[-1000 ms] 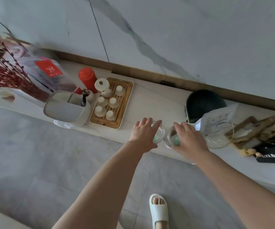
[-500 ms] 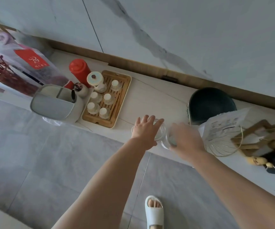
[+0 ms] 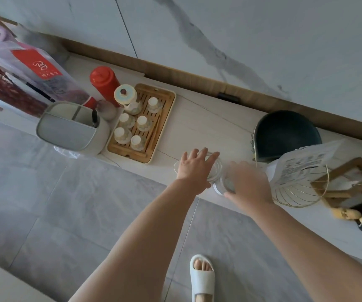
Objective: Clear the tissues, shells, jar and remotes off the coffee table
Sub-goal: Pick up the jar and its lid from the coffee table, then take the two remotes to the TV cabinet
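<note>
My left hand [image 3: 194,168] lies with straight fingers on top of a clear round glass piece [image 3: 216,170] on the white ledge [image 3: 208,127]; whether it is a jar or a lid I cannot tell. Just to its right, my right hand [image 3: 248,184] curls round a clear glass jar [image 3: 220,188] at the ledge's front edge. The right hand is blurred and hides most of the jar. No tissues, shells or remotes show.
On the ledge to the left stand a wooden tea tray [image 3: 165,99] with small cups, a red bottle [image 3: 104,80] and a grey bin [image 3: 67,129]. To the right are a dark bowl [image 3: 284,136], a paper bag [image 3: 302,166] and a wire basket [image 3: 295,195]. A slippered foot [image 3: 202,277] stands on the grey floor.
The view has shifted a little. My right hand has closed further round the jar and drawn it slightly toward the ledge's edge; my left hand stays on the other glass piece.
</note>
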`<state>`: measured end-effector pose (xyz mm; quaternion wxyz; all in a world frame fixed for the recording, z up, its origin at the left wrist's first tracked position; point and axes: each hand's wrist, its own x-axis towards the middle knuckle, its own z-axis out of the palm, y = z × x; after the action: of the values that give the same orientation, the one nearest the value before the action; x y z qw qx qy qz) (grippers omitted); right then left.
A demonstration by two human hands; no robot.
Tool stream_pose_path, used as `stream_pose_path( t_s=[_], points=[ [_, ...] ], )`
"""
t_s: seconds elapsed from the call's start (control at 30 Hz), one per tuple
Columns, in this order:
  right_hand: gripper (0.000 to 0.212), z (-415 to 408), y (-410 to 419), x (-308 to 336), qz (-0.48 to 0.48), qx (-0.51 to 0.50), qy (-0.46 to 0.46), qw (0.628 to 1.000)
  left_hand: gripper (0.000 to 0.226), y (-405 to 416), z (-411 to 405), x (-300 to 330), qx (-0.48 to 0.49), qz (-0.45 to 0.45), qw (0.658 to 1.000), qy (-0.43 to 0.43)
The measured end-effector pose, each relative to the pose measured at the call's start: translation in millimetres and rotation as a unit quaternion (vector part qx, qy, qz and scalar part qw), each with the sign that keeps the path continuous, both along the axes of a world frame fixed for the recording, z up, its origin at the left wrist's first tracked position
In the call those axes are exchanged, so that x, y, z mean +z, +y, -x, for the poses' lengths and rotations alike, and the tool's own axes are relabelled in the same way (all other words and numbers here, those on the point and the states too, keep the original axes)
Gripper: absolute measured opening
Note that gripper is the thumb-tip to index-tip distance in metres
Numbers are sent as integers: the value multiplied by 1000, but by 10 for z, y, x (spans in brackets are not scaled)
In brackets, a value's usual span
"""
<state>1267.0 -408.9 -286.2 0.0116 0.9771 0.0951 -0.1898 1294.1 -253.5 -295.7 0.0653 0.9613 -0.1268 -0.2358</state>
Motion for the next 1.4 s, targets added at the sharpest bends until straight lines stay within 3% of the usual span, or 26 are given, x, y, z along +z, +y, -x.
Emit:
stream_pose_path(
  t_s=[0.23, 0.4, 0.73, 0.83, 1.17, 1.4],
  points=[
    [71, 2, 21, 22, -5, -7, 14, 1000, 94, -61, 3, 36, 6, -11, 999, 49],
    [70, 33, 58, 162, -7, -3, 18, 1000, 86, -25, 136, 173, 27, 12, 999, 38],
    [42, 386, 547, 609, -20, 109, 22, 994, 68, 561, 1143, 626, 134, 21, 987, 92],
    [31, 617, 883, 620, -14, 163, 51, 985, 52, 863, 1512, 736, 206, 24, 970, 125],
    [39, 1745, 2313, 549, -3, 334, 149, 931, 34, 1945, 3020, 769, 364, 7, 911, 193],
    [37, 2454, 3399, 764, 27, 464, 154, 872, 39, 2708, 4121, 757, 509, 43, 829, 228]
  ],
)
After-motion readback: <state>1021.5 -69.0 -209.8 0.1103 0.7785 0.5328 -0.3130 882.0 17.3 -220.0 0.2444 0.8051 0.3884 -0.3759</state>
